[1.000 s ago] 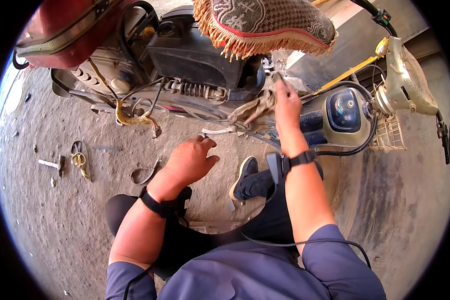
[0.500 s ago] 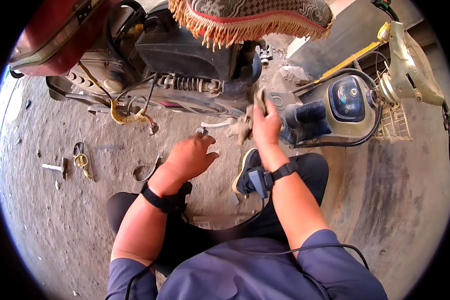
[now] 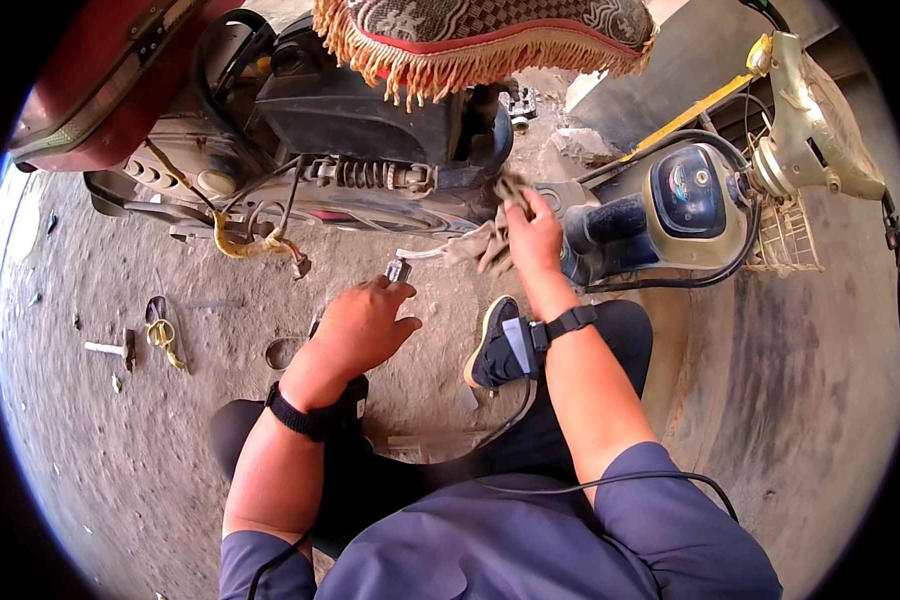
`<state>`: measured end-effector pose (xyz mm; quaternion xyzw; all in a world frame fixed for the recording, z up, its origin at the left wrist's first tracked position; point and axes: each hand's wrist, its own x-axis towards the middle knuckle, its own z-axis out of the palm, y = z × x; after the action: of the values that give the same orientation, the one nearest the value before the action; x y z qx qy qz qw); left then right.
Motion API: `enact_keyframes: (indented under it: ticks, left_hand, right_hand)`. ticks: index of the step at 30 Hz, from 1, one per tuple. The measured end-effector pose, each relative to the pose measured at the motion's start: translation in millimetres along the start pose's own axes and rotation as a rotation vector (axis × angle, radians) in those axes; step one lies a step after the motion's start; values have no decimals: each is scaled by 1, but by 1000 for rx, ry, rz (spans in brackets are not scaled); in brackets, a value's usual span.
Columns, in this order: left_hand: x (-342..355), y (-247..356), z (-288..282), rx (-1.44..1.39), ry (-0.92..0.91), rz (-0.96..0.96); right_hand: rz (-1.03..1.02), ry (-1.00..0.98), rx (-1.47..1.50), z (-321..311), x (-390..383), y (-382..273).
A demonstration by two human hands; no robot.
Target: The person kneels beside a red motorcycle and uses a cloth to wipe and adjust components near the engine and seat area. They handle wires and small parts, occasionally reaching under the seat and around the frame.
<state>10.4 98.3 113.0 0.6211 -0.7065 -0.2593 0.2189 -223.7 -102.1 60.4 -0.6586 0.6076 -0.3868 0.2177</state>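
A grimy grey-brown cloth rag (image 3: pixel 480 246) is gripped in my right hand (image 3: pixel 536 238), its loose part hanging against the crank arm (image 3: pixel 422 254) of an electric bike. My left hand (image 3: pixel 358 328) hovers low over the ground, thumb and fingers apart, with nothing seen in it. Just beyond its fingertips is the bike's metal pedal (image 3: pixel 398 270); from here I cannot tell whether they touch it. The bike (image 3: pixel 370 125) stands across the view, its coil spring (image 3: pixel 370 174) and dusty side facing me.
A hammer (image 3: pixel 125 346) and yellow-handled scissors (image 3: pixel 160 330) lie on the dirt floor at left, with a looped strap-like item (image 3: pixel 282 352) closer in. Taped wiring (image 3: pixel 245 240) dangles from the bike. A fringed seat cover (image 3: pixel 490 45) overhangs from the far side.
The rag has spread leftward along the crank arm, held in my right hand. My left hand has drawn slightly left and back, showing more of the pedal.
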Motion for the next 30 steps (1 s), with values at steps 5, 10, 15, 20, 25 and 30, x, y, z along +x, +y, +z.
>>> enact_keyframes:
  ticks: [5, 10, 15, 20, 25, 30]
  left_hand:
    - [8, 1, 1, 13, -17, 4]
    - [7, -3, 4, 31, -6, 25]
    - [10, 1, 4, 35, -40, 31]
    - [11, 1, 2, 60, -64, -5]
    - [13, -5, 4, 50, -59, 12]
    - [12, -2, 6, 35, -81, -8]
  right_hand:
    - [-222, -50, -243, 7, 12, -4]
    - [63, -198, -319, -19, 30, 22]
    - [-197, -77, 20, -6, 94, -5]
    - [-75, -196, 32, 20, 85, -8]
    - [-211, -134, -206, -1, 10, 38]
    - [253, -136, 355, -19, 48, 49]
